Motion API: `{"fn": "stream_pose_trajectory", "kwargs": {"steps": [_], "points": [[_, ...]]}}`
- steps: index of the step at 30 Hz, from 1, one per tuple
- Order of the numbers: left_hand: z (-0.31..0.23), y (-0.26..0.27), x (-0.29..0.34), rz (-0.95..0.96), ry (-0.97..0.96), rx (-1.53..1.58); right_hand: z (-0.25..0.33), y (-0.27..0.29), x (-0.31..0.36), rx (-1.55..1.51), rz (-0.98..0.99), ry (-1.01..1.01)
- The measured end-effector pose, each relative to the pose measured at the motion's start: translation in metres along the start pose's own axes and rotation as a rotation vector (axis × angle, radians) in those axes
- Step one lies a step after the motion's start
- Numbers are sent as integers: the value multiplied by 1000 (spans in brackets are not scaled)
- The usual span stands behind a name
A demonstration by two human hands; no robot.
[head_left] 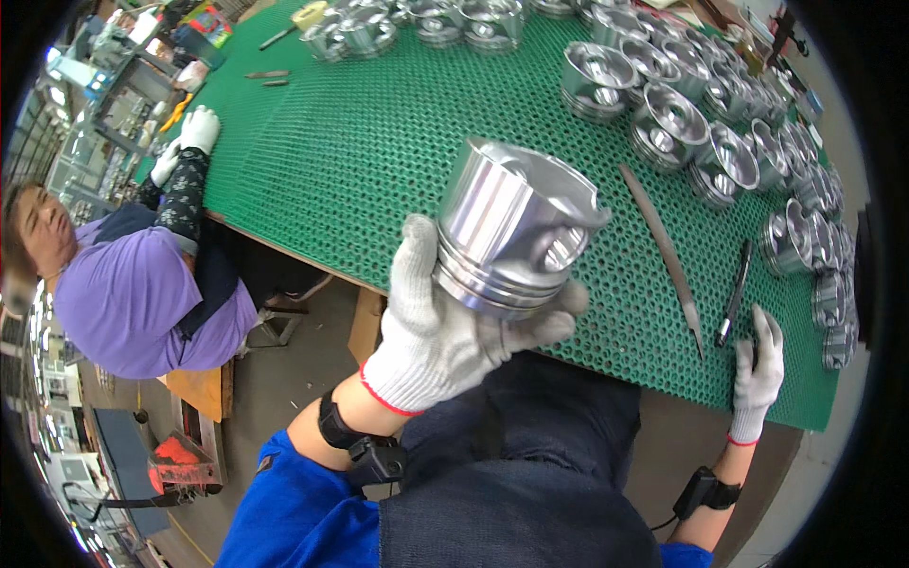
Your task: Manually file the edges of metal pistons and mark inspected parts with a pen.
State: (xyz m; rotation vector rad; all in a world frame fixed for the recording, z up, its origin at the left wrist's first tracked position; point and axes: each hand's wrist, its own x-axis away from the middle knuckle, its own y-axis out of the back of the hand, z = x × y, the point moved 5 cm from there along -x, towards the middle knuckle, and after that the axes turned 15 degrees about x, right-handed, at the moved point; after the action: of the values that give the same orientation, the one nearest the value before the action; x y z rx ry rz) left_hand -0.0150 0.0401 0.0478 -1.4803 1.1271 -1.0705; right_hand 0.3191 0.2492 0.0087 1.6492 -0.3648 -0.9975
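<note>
My left hand, in a white knit glove with a red cuff, holds up a shiny metal engine piston. Its ringed end rests in the palm, and its hollow skirt faces up, slightly tilted. My gloved right hand lies on the green perforated mat near the right front edge, fingers stretched out and nothing in them. Close beside those fingers is a black pen. A long flat file lies between the held piston and the pen.
Several more pistons stand in rows at the right and along the far side. Two thin tools and a tape roll lie far left. A co-worker in purple sits at the left edge, gloved hands on the mat.
</note>
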Motion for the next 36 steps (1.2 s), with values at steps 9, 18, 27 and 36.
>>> {"fn": "stream_pose_trajectory", "kwargs": {"steps": [9, 18, 27, 36], "points": [[18, -4, 7, 6, 198, 406, -3, 7, 13, -5, -80, 26], [13, 8, -12, 603, -286, -1645, 134, 20, 19, -1268, 727, -461], [26, 24, -3, 603, -250, -1455, 157, 19, -3, -1324, 897, -595], [27, 20, -19, 649, -278, -1531, 158, 43, -14, -680, 131, 358]]}}
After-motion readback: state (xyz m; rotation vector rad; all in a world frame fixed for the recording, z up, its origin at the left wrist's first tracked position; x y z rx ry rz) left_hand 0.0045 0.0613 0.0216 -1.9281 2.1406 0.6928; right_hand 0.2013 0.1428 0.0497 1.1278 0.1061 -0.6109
